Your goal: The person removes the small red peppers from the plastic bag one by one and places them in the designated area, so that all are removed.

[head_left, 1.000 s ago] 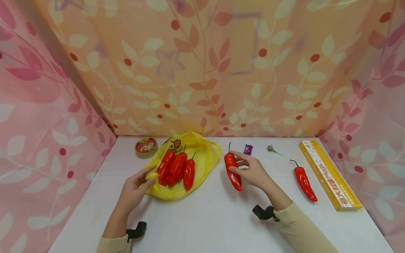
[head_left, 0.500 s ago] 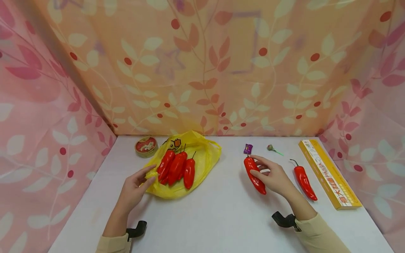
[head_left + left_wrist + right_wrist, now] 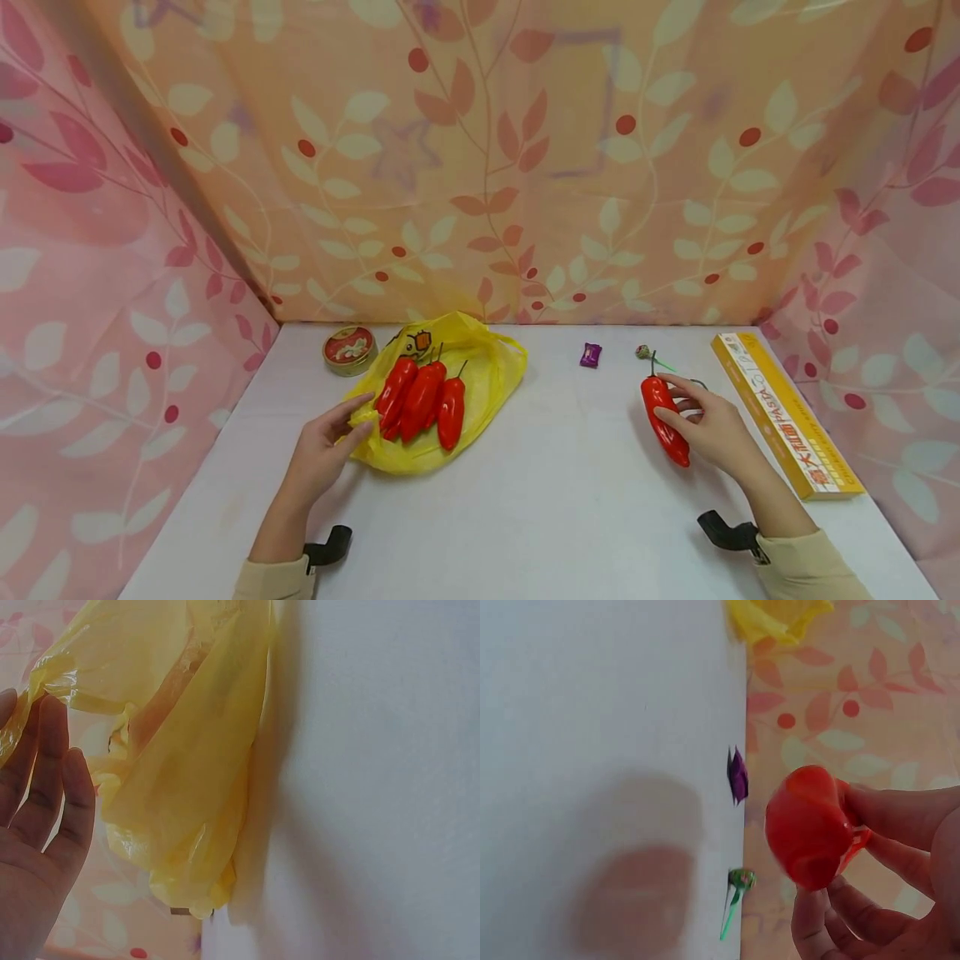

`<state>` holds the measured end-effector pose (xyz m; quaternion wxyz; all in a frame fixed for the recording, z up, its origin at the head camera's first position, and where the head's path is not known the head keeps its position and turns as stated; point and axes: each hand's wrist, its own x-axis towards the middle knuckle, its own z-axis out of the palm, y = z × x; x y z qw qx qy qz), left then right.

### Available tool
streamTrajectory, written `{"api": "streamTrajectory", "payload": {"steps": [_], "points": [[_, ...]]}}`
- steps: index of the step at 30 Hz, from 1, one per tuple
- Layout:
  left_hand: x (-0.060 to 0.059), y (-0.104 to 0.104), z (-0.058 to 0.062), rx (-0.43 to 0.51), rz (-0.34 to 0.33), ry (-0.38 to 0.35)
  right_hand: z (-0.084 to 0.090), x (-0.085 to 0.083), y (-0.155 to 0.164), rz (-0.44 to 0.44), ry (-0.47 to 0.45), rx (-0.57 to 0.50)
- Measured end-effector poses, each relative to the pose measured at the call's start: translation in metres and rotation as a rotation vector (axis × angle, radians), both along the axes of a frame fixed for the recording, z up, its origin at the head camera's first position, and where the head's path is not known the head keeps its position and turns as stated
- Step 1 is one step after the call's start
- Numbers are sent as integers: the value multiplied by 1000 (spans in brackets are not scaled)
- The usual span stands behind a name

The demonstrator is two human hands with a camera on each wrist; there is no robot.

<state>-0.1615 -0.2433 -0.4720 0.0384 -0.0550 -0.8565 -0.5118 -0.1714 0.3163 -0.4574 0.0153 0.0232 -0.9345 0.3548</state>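
The right hand (image 3: pixel 712 429) has a firm grip on a glossy red chili pepper (image 3: pixel 663 410), fingers and thumb curled round its body, holding it just above the white table (image 3: pixel 540 500) on the right side, stem pointing away. A long yellow pasta box (image 3: pixel 783 412) lies just beside it to the right. Over on the left, the left hand (image 3: pixel 326 450) rests with fingers straight, grip slack, fingertips touching the edge of a crumpled yellow plastic bag (image 3: pixel 487 375). Three more red peppers (image 3: pixel 420 400) lie side by side on that bag. A small purple wrapped candy (image 3: pixel 590 355) and a green-stick lollipop (image 3: pixel 647 354) sit near the back, a round red tin (image 3: pixel 348 348) behind the bag.
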Motion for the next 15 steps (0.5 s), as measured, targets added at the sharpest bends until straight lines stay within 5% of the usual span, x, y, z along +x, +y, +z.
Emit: {"api": "streamTrajectory", "payload": {"steps": [15], "points": [[0, 1, 1, -10, 5, -1, -9, 11, 19, -61, 32, 202]]}}
